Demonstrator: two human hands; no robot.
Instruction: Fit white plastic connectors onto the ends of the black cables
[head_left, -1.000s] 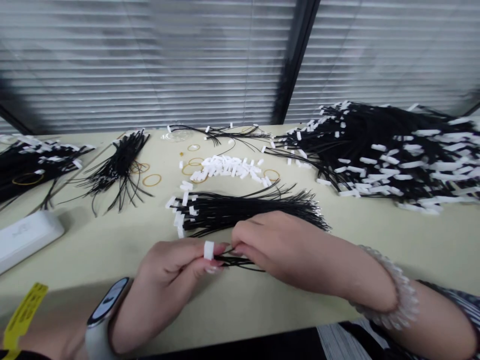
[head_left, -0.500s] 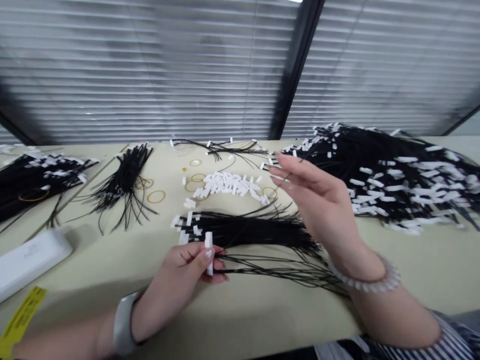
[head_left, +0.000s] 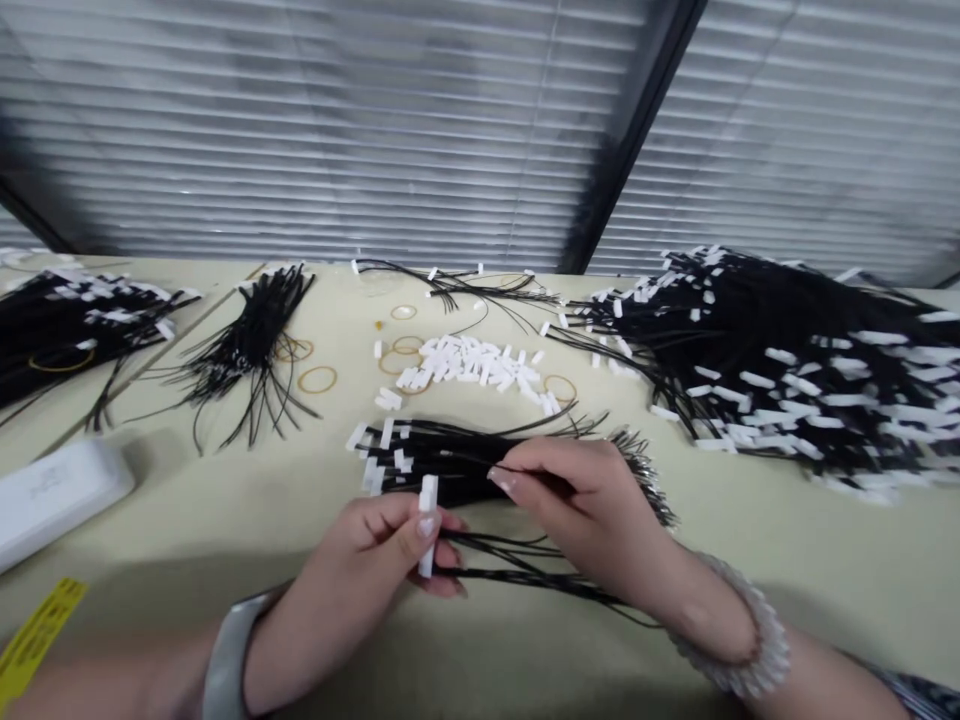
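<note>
My left hand is closed on a white plastic connector, held upright between thumb and fingers. Thin black wires run from it to the right, passing below my other hand. My right hand pinches a single thin black wire over a thick bundle of black wires. That bundle lies just behind both hands, with white connectors at its left end and loose tips at its right. Several small white connector housings are heaped beyond it.
A large pile of black wires with white ends fills the right side. Two more wire bundles, one splayed, lie at left, with rubber bands nearby. A white box-shaped device sits front left. Window blinds stand behind the table.
My right hand has come down and left from its raised, outstretched pose, and its fingers are now pinched on a wire. My left hand keeps its hold on the connector. The view has shifted slightly.
</note>
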